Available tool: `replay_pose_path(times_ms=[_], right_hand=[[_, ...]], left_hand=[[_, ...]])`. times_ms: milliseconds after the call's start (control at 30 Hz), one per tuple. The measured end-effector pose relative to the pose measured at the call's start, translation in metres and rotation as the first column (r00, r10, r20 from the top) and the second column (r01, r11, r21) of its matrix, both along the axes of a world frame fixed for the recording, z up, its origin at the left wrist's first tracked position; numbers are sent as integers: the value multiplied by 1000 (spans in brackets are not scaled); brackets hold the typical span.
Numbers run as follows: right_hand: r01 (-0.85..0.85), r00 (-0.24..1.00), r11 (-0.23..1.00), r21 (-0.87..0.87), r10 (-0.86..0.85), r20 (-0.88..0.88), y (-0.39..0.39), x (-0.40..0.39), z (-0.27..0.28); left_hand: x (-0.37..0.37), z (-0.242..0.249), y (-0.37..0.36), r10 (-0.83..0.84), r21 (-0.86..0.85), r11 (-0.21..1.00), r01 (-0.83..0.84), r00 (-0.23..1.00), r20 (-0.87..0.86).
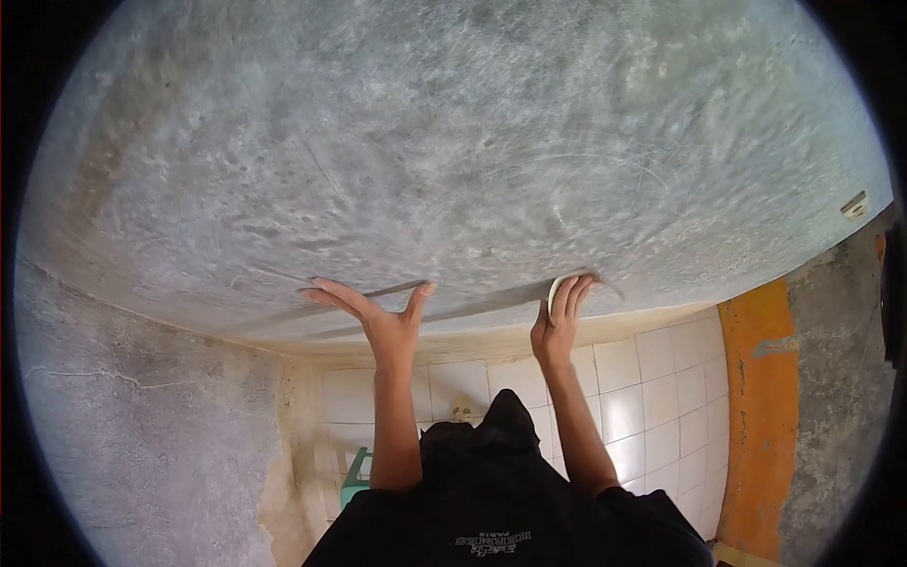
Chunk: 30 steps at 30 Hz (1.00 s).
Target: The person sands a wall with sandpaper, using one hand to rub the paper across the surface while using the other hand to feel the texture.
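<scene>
My left hand (383,319) rests against the grey plastered wall (425,170), its thumb and fingers spread wide and nothing in it. To the right, at about the same height, my right hand (559,321) is closed around a thin, off-white pad (555,299) with a curved edge. The pad is pressed to or very near the wall, mostly hidden by my fingers, and its exact kind cannot be made out. The fingertips of this hand are slightly blurred. Faint curved scratch marks show on the wall above it.
A wall socket or switch (855,205) sits at the far right. An orange-painted strip (759,416) runs beside the white floor tiles (619,369). Part of a green plastic stool (355,477) stands at lower left, near a cracked side wall (142,425).
</scene>
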State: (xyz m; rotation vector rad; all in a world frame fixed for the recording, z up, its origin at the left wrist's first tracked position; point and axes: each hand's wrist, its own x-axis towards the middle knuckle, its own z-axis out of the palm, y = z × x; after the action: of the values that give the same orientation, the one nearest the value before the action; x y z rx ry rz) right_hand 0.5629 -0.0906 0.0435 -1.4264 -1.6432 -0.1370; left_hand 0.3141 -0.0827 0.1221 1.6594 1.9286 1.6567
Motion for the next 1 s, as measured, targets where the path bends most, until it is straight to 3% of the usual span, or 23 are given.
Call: replay_pose_path(times_ms=[133, 333, 433, 533, 633, 833, 1000], right_hand=[[20, 998, 1000, -3, -21, -55, 0, 4, 10], [17, 993, 967, 252, 13, -118, 22, -14, 122], [-12, 998, 971, 237, 27, -59, 22, -29, 81], [-102, 992, 994, 48, 105, -72, 3, -45, 9], [-143, 986, 989, 37, 145, -82, -1, -48, 6], [0, 995, 964, 265, 27, -99, 24, -25, 114], [-60, 991, 990, 127, 74, -113, 13, -36, 18]], left_hand=[[-1, 1, 0, -38, -40, 998, 40, 998, 48], [-5, 2, -4, -57, -67, 996, 59, 998, 33], [-8, 2, -8, -95, -66, 993, 99, 993, 69], [-14, -3, -10, -101, -82, 991, 103, 994, 28], [-15, -2, -11, -125, -67, 989, 129, 991, 50], [-11, -4, -6, -91, -67, 993, 93, 995, 41], [-10, -3, -5, -89, -103, 990, 93, 995, 47]])
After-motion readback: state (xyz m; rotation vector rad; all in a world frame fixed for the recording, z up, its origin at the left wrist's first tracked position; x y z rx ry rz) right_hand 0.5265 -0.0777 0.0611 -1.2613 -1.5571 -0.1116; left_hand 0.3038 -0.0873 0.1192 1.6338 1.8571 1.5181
